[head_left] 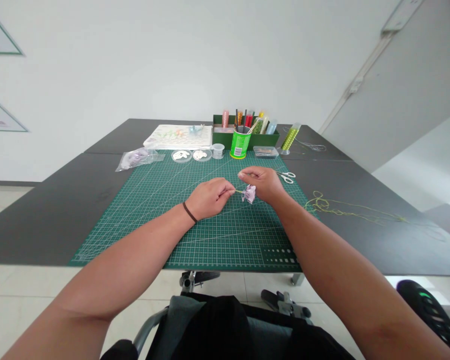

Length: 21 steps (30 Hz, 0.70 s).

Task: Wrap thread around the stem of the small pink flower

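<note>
Between my two hands, above the green cutting mat, is a small pale purple artificial flower lying sideways. My left hand, with a dark band at the wrist, pinches its thin yellow-green stem between thumb and fingertips. The flower head points right, towards my right hand. That hand is held just above and behind the petals, its thumb and fingers drawn together. Whatever its fingertips hold, perhaps a fine thread, is too small to make out. White-handled scissors lie just beyond my right hand, their blades partly hidden.
Along the back stand a green can of tools, a dark green box with colored tubes, and a bead tube. Two dishes of white pieces sit left, near a plastic bag. Tangled yellow-green thread lies right.
</note>
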Tool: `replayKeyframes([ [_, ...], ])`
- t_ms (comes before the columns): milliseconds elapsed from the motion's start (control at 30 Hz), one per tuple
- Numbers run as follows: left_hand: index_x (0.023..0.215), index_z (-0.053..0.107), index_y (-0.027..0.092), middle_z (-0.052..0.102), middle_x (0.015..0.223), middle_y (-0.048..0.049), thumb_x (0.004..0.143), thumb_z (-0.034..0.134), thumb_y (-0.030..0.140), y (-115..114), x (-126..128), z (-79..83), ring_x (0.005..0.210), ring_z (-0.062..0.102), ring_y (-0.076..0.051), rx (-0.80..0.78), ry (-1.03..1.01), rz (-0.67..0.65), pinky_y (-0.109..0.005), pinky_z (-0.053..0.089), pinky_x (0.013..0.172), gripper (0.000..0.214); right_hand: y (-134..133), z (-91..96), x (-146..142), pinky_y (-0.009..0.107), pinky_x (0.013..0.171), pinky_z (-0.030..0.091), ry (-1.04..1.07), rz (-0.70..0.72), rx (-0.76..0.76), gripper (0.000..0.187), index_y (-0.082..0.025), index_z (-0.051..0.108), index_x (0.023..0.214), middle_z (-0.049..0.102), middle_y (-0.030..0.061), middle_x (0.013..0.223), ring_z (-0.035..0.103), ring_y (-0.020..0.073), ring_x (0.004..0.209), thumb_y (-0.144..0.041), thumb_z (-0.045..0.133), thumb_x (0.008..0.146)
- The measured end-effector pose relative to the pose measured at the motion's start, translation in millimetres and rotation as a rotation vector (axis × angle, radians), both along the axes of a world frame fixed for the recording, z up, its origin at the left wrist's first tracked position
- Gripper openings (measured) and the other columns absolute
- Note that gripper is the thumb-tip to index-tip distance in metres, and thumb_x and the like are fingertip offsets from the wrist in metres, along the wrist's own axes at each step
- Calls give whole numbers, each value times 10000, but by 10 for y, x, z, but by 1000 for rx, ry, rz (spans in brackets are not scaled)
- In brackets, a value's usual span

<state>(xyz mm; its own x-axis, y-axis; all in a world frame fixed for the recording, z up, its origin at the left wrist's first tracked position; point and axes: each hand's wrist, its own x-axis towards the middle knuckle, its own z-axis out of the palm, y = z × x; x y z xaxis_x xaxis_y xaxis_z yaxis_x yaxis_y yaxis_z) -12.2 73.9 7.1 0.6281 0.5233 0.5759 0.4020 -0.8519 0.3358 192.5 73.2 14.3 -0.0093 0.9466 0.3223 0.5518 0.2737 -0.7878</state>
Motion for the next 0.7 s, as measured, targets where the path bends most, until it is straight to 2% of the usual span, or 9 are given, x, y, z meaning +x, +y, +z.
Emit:
replayKeyframes([
  [200,861,606,181,632,754,-12,936,490,247,0,-7,-4,734,591,-138,38,-54,6,-272,456,687,153,47,-74,-13,265,556,353,63,58,-77,335,-158,724,790,606,1,633,468,111,567,-475,641,719],
  [333,865,607,177,632,754,-11,937,490,247,13,-16,-16,716,584,-133,73,-79,10,-267,449,673,154,47,-90,-34,263,532,342,67,118,-126,366,-149,705,744,560,-9,574,444,107,535,-508,669,684],
  [567,870,614,178,627,740,-14,953,471,282,0,-26,-11,700,579,-135,119,-135,55,-267,444,653,196,2,-51,-82,278,591,394,72,223,-104,372,-164,659,652,627,30,652,512,137,618,-535,694,671],
  [700,886,623,182,617,722,-10,951,474,268,-2,-29,0,704,578,-132,127,-175,75,-262,444,651,184,-46,-35,-136,272,568,357,55,274,-150,383,-167,588,585,539,-10,593,440,109,577,-524,693,677],
])
